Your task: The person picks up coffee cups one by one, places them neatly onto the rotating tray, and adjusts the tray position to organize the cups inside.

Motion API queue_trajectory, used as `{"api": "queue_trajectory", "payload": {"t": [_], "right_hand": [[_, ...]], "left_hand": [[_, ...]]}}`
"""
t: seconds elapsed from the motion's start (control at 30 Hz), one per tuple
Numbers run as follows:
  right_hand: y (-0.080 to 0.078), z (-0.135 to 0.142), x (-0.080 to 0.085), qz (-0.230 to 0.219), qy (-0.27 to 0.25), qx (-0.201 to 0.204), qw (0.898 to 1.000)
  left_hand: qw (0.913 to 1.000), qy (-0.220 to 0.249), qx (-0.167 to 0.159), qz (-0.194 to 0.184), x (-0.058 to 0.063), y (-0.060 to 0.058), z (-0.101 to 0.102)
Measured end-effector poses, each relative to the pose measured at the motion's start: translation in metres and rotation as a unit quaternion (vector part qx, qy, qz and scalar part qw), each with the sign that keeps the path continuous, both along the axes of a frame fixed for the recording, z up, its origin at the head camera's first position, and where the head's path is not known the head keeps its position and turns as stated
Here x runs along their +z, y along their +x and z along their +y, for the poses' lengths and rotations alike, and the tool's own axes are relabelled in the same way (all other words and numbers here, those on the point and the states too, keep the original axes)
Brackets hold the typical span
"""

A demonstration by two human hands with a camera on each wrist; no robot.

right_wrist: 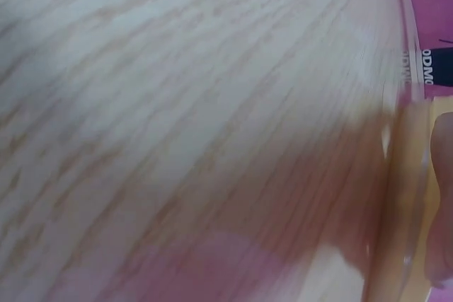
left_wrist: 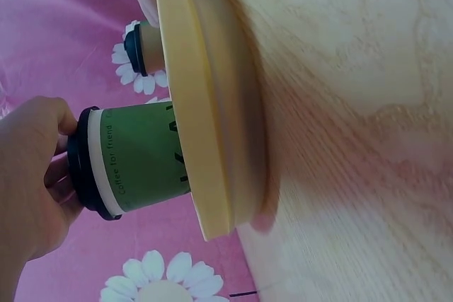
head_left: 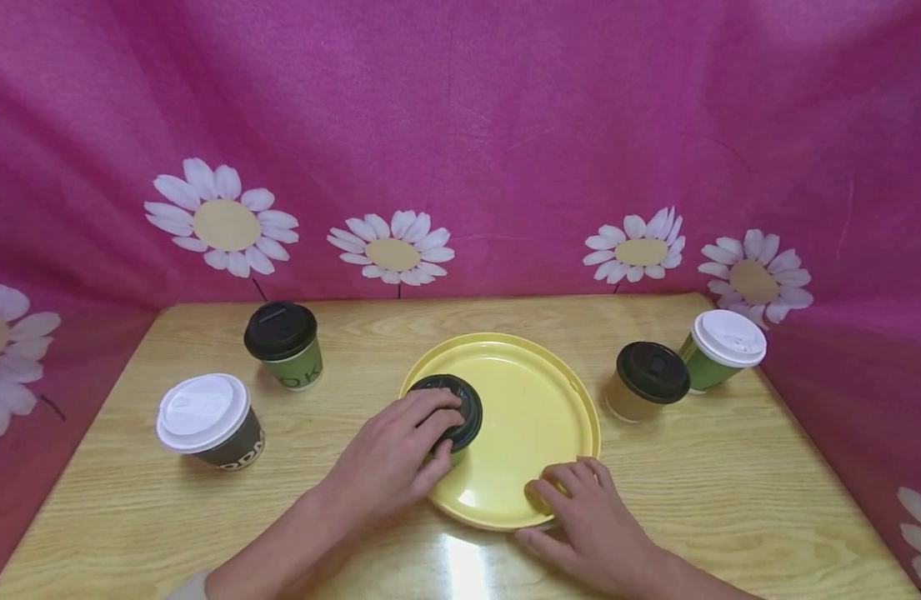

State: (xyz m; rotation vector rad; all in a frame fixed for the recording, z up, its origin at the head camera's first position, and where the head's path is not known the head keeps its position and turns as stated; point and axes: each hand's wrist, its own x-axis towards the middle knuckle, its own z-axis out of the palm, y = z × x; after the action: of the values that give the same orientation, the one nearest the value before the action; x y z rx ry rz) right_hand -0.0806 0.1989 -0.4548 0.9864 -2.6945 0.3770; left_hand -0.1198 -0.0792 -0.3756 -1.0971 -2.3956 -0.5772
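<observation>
A round yellow tray [head_left: 523,417] with a raised rim lies on the wooden table. My left hand [head_left: 396,454] grips a green paper coffee cup [left_wrist: 145,157] by its black lid [head_left: 471,417], from above. This cup stands upright inside the tray's left side; in the left wrist view the rim hides its base. At the tray's near right edge, my right hand [head_left: 591,525] holds the rim, fingers curled over the inside and thumb outside. Only part of that hand shows at the border of the right wrist view, beside the tray wall [right_wrist: 400,210].
To the left stand a dark cup with a white lid [head_left: 212,421] and a green cup with a black lid [head_left: 283,346]. Right of the tray are a brown cup with a black lid [head_left: 648,383] and a green one with a white lid [head_left: 723,350]. A pink flowered cloth [head_left: 505,150] surrounds the table.
</observation>
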Motion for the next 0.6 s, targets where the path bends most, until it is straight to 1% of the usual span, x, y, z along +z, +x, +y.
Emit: {"api": "queue_trajectory", "payload": {"t": [0.23,0.43,0.6], "right_hand": [[0.005,-0.008,-0.002,0.012,-0.007,-0.019,1.000],[0.009,-0.014,-0.001,0.009,-0.015,-0.027,0.999],[0.011,-0.017,-0.001,0.009,-0.008,-0.033,0.999]], "left_hand": [[1.0000,0.003,-0.004,-0.005,0.001,-0.004,-0.002],[0.9998,0.008,-0.012,-0.011,0.001,-0.007,-0.004],[0.9996,0.013,-0.021,-0.012,0.002,-0.010,-0.005]]}}
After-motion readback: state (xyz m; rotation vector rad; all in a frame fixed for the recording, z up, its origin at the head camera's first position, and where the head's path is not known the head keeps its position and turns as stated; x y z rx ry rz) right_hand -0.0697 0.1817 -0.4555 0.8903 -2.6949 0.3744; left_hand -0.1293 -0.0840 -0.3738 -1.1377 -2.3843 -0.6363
